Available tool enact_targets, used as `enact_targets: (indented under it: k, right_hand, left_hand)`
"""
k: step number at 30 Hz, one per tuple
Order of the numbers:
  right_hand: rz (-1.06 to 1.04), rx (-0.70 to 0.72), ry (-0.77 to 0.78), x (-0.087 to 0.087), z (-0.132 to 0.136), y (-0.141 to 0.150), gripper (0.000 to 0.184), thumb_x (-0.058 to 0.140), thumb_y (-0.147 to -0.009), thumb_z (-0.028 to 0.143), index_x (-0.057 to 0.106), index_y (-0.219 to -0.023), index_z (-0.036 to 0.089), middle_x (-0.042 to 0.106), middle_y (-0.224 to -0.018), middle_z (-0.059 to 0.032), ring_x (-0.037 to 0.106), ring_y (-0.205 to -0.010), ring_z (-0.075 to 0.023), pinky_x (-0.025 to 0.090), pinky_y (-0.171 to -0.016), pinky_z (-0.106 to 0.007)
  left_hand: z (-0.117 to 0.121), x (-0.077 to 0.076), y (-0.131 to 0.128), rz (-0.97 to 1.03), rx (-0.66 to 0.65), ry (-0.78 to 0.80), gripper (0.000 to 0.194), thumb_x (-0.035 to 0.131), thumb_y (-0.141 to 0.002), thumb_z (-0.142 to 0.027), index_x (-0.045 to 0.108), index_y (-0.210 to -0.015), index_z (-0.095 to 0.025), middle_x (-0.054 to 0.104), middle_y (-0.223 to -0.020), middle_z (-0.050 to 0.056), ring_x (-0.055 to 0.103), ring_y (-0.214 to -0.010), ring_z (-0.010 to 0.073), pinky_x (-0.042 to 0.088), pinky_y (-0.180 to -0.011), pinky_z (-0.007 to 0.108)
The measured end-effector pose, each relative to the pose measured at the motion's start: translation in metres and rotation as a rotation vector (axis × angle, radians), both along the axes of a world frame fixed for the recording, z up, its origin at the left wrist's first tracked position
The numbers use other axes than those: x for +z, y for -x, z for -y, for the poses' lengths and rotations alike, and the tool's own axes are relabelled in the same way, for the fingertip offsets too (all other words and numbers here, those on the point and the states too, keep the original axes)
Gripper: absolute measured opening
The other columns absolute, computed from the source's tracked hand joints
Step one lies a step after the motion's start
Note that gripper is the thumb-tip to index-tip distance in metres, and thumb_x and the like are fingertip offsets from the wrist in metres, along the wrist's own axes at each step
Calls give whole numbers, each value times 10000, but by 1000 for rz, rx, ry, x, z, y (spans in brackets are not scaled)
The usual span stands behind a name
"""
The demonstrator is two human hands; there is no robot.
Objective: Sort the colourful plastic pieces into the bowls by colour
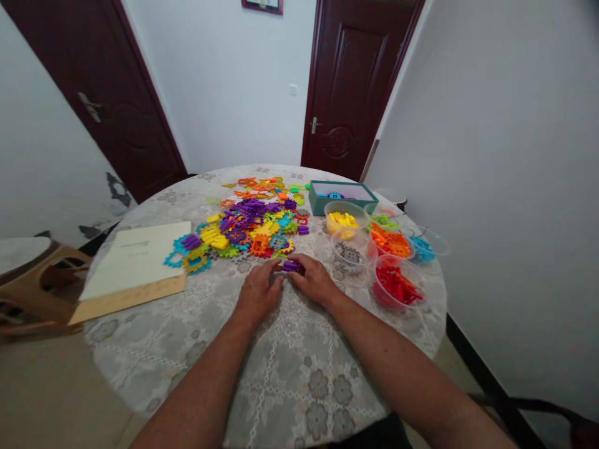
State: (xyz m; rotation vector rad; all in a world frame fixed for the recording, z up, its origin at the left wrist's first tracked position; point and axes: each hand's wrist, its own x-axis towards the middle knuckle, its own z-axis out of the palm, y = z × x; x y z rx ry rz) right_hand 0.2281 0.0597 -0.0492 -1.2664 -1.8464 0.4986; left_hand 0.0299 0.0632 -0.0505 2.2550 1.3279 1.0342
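Low over the near middle of the table, a small purple plastic building piece (290, 266) is between my two hands. My right hand (314, 280) has its fingers closed around the right end of it. At the left end, the fingers of my left hand (259, 292) are bent in against the piece, thumb below; their exact grip is partly hidden. Just beyond my fingertips spreads a heap of gear-shaped plastic pieces (262, 231) in many colours. On the heap lie purple connector pieces (250, 212) and yellow ones (214, 237).
To the right stand clear bowls of sorted pieces: yellow (344, 219), grey (347, 252), orange (390, 242), red (397, 285), blue (422, 248) and green (384, 221). A green box (344, 204) is behind them. A cardboard sheet (135, 262) lies left on the patterned tablecloth (299, 368).
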Motion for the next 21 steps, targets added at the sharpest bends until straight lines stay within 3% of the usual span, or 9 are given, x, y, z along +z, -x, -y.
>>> enact_targets:
  k: [6,9,15,21]
  right_hand:
    - [2,35,23,4,2,1,383,641,-862,188,666,-1240,243,753,-1114,-42,686,-967,-215,514,-913,-343]
    - [-3,-40,33,5,2,2,339,603,-848,175,663,-1175,240,746,-1046,-37,680,-928,-217,510,-866,-330]
    - [-59,-251,53,-3,-6,1,229,542,-817,162,629,-1015,237,712,-920,-23,660,-848,-213,501,-813,-318]
    - [-62,-318,-55,-5,-29,4,254,574,-823,225,609,-1075,233,692,-1069,-74,636,-1044,-248,490,-955,-364]
  left_hand:
    - [3,5,2,108,29,46,393,628,-914,-220,633,-1306,-240,772,-1136,54,713,-1010,209,572,-957,405]
    - [3,4,2,104,79,7,332,610,-917,-207,663,-1243,-235,773,-1089,50,720,-978,201,582,-944,393]
    - [0,0,1,46,136,-126,291,579,-912,-183,682,-1181,-223,732,-1153,86,668,-1152,257,541,-1050,465]
    - [-2,-4,6,14,176,-243,348,550,-925,-160,653,-1251,-227,683,-1236,102,598,-1239,275,472,-1138,507]
